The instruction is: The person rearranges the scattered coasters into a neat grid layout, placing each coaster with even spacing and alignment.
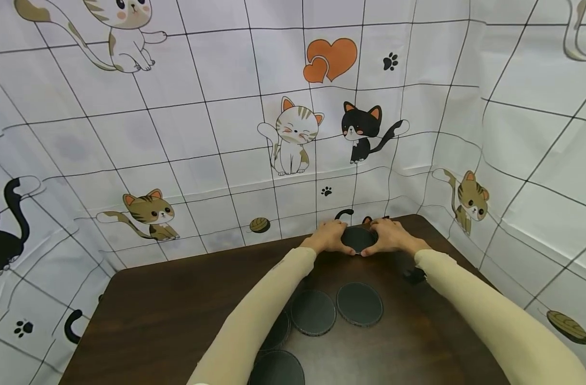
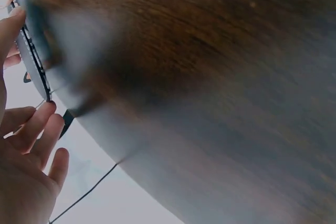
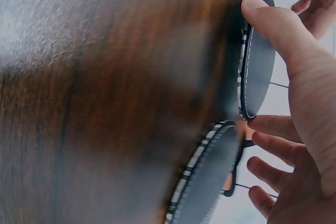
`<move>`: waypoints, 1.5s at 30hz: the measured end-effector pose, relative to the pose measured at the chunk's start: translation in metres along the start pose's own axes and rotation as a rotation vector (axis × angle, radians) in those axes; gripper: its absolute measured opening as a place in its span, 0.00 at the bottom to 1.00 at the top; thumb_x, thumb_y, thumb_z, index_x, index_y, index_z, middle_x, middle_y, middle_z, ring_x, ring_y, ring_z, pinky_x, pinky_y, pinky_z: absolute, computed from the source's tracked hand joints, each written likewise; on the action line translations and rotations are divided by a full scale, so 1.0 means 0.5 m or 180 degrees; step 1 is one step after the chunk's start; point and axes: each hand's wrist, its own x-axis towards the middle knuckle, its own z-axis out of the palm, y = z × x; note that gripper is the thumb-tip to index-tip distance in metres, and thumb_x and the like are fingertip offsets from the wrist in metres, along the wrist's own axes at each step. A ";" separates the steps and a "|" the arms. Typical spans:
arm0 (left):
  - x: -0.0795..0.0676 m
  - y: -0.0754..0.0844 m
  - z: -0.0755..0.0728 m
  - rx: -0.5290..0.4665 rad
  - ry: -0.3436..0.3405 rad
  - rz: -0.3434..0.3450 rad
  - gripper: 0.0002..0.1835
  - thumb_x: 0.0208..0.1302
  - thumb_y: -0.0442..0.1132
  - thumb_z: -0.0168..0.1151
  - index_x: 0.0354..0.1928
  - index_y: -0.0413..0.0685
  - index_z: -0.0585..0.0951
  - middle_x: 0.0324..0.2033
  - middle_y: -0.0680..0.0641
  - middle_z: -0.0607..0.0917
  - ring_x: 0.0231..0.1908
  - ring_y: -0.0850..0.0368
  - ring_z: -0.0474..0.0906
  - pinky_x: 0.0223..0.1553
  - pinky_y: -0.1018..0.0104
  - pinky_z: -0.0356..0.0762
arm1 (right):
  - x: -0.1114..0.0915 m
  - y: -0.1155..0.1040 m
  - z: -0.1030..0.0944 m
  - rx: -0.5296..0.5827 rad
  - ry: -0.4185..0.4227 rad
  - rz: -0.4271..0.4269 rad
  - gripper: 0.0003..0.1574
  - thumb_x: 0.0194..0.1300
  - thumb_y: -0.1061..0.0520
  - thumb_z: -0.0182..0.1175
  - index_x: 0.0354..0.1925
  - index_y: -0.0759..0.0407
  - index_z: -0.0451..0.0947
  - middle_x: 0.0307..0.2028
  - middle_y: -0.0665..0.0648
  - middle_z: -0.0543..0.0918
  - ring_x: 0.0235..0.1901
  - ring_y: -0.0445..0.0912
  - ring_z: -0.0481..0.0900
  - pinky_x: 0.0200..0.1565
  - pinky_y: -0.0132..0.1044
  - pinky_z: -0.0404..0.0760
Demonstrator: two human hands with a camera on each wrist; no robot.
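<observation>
Between both hands, at the table's far edge, is a round dark coaster point(image 1: 357, 239) with pale stitching round its rim. My left hand point(image 1: 329, 237) grips its left side, thumb at the near rim and fingers round behind. The right hand point(image 1: 391, 235) holds the opposite side in the same way, the two thumbs close together. In the right wrist view the coaster point(image 3: 262, 59) appears edge-on, close over the wood, with a black-and-white checked edge. A second coaster point(image 3: 210, 174) lies below it there.
On the dark wooden table point(image 1: 177, 310), nearer me, lie more round coasters point(image 1: 314, 313), some partly behind the left sleeve point(image 1: 259, 315). Another dark piece point(image 1: 415, 275) shows beside the right sleeve point(image 1: 495, 315). A white cat-print curtain point(image 1: 216, 133) hangs behind and beside the table.
</observation>
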 end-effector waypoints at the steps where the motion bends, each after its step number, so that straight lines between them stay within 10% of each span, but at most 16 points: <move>1: -0.005 -0.005 -0.003 -0.0040 0.0031 0.0012 0.52 0.58 0.72 0.66 0.74 0.45 0.68 0.64 0.47 0.74 0.61 0.52 0.72 0.62 0.51 0.66 | 0.000 -0.005 -0.004 0.0007 0.0026 -0.0023 0.58 0.51 0.26 0.73 0.60 0.71 0.78 0.65 0.72 0.71 0.62 0.70 0.67 0.61 0.70 0.59; 21: -0.255 -0.003 -0.028 -0.0579 0.0566 0.0343 0.51 0.51 0.72 0.72 0.71 0.51 0.72 0.53 0.51 0.73 0.49 0.59 0.68 0.52 0.62 0.70 | -0.159 -0.188 -0.013 -0.0034 0.0736 -0.0602 0.58 0.45 0.20 0.72 0.56 0.64 0.82 0.61 0.63 0.76 0.59 0.61 0.74 0.57 0.67 0.65; 31: -0.447 0.050 -0.021 -0.0498 0.0675 0.0255 0.54 0.49 0.77 0.68 0.70 0.47 0.72 0.54 0.49 0.74 0.52 0.56 0.69 0.59 0.53 0.67 | -0.269 -0.295 0.028 0.0088 0.0797 -0.0851 0.60 0.47 0.17 0.69 0.55 0.65 0.82 0.63 0.62 0.75 0.63 0.60 0.71 0.61 0.65 0.63; 45: -0.611 0.143 0.015 -0.0214 0.0766 -0.0043 0.55 0.44 0.83 0.64 0.63 0.46 0.77 0.49 0.50 0.75 0.48 0.55 0.72 0.53 0.54 0.70 | -0.386 -0.376 0.086 0.0222 0.0977 -0.1172 0.63 0.45 0.18 0.70 0.58 0.66 0.80 0.61 0.59 0.77 0.60 0.55 0.74 0.57 0.59 0.68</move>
